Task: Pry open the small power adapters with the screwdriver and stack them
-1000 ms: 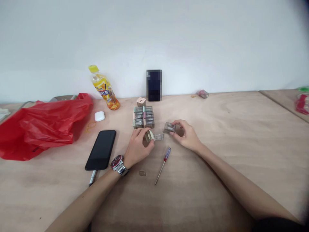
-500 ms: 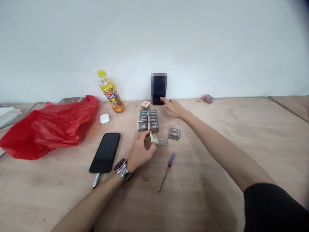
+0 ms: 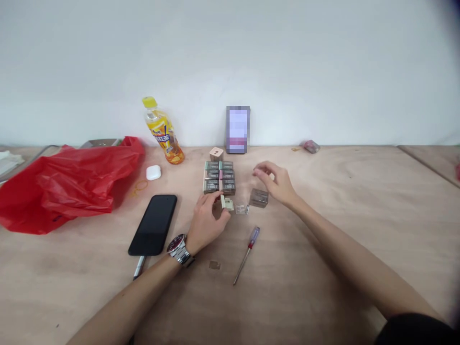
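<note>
My left hand (image 3: 208, 220), with a metal watch on its wrist, closes thumb and fingers round a small pale-green plastic part (image 3: 227, 203). Just right of that part lies a clear plastic piece (image 3: 242, 209). A smoky transparent box (image 3: 258, 198) rests beside it. Above and right of the box is my right hand (image 3: 276, 182), fingers curled and apart, holding nothing visible. Several similar small boxes (image 3: 219, 177) stand in a block beyond my left hand. Against the wall leans an upright phone (image 3: 237, 129) with a lit, blurred screen.
A screwdriver (image 3: 246, 255) and a small brown piece (image 3: 214, 264) lie in front. Leftward are a black phone (image 3: 153, 225), a white case (image 3: 153, 172), a drink bottle (image 3: 163, 132) and a red bag (image 3: 82, 184). A pink cube (image 3: 216, 154) stands behind the boxes.
My right hand has left the upright phone and come back toward the smoky box. The phone's screen, dark before, is lit. My left hand keeps its hold on the pale-green part.
</note>
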Demonstrator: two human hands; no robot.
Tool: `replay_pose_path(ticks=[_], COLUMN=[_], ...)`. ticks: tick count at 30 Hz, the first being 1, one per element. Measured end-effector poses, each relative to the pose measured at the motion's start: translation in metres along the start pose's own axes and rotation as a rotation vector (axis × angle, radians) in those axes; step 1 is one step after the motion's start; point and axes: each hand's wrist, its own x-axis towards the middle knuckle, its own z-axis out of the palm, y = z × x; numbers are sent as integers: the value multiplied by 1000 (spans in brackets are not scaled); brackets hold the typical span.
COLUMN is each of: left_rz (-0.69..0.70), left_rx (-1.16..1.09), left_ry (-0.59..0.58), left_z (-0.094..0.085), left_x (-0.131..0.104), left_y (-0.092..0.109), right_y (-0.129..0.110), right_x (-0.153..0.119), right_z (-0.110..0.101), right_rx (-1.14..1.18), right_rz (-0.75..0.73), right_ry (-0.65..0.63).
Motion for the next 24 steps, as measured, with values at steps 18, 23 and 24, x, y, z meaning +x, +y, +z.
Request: replay_pose_path(ticks=[18, 23, 24], left_rz=[134, 364, 398], left_rx=[24, 97, 101], left_ry=[-22, -9, -16], left_z=[0, 0, 1], left_x=[-1, -4, -5], left_y=[-3, -3, -4], right_y=[2, 2, 2], right_x=[-71, -71, -71], right_z=[-15, -14, -15], right_rx=[698, 637, 635], right_rz=[247, 258, 261], right_ry=[-228, -161, -163])
